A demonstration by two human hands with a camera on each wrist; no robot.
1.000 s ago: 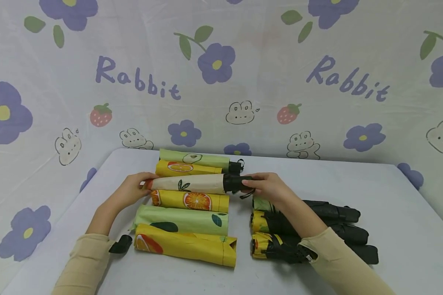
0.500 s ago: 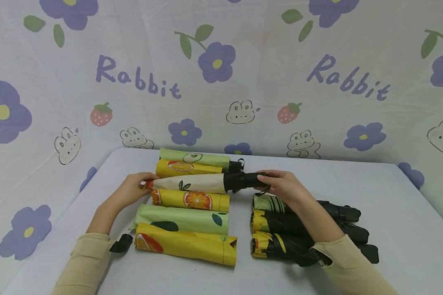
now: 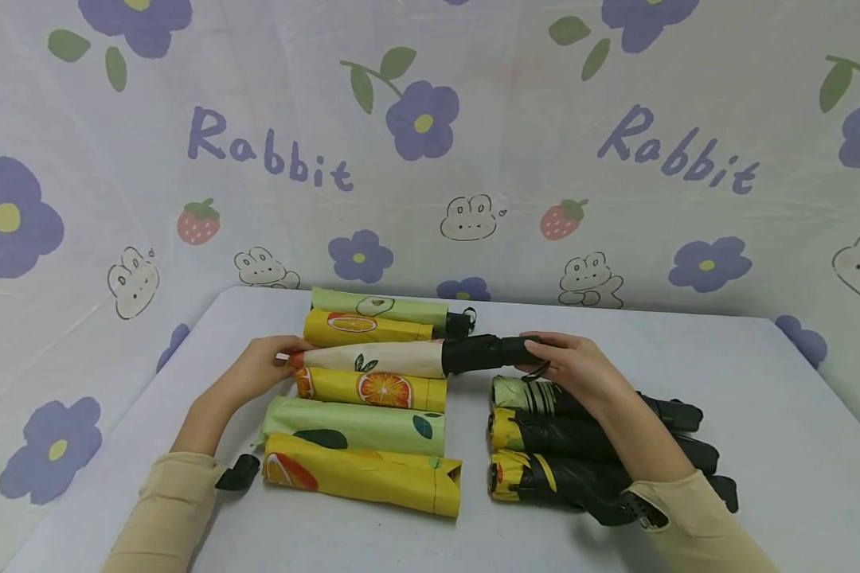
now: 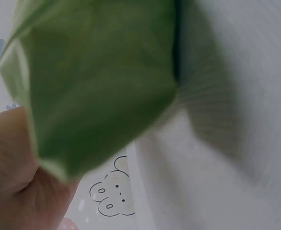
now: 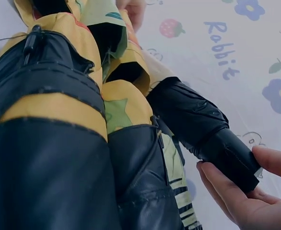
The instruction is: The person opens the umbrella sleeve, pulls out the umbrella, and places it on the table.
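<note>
In the head view, my left hand (image 3: 263, 368) pinches the closed left end of a cream sleeve (image 3: 401, 358) with a leaf print. From its right end sticks a folded black umbrella (image 3: 473, 353), and my right hand (image 3: 569, 364) grips its handle. The right wrist view shows thumb and fingers of the right hand (image 5: 245, 191) around the black umbrella handle (image 5: 231, 163). The left wrist view is mostly covered by a light green sleeve (image 4: 97, 86), with part of the left hand (image 4: 30, 177) beside it; its fingertips are hidden there.
Below lie a yellow orange-print sleeve (image 3: 383, 390), a green sleeve (image 3: 358, 426) and another yellow sleeve (image 3: 373, 477). Behind are a yellow sleeve (image 3: 358, 325) and a green sleeved umbrella (image 3: 401, 306). Several folded black umbrellas (image 3: 580, 442) lie under the right forearm on the white table (image 3: 516, 541).
My right hand has moved right with the umbrella handle, and more of the black umbrella shows outside the cream sleeve. The left hand stays at the sleeve's left end.
</note>
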